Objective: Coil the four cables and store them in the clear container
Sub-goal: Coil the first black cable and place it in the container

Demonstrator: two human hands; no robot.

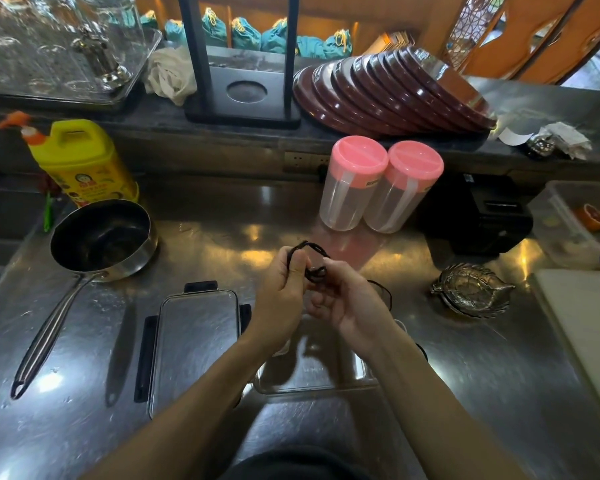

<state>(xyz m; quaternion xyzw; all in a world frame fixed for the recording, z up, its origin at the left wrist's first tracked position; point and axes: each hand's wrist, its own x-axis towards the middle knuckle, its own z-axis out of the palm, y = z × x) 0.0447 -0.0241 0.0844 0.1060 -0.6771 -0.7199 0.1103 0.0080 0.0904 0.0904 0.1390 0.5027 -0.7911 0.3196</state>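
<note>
Coiling a black cable (312, 261) over the container (326, 375), mid-frame.

Both hands close together, clamped on the same cable: left hand (281, 292) pinches the loops w/ thumb on top, right hand (343, 299) holds the free run, fingers curled. Container sits open on the surface (465, 393) right below the forearms; lid (194, 341) lies just left of it. More cable, black & white, shows behind the right hand, partly hidden, so count unclear. To do it well, I'd say: keep loops even, don't let the left pinch slip, feed slack w/ right, tuck the end before dropping in.
</note>
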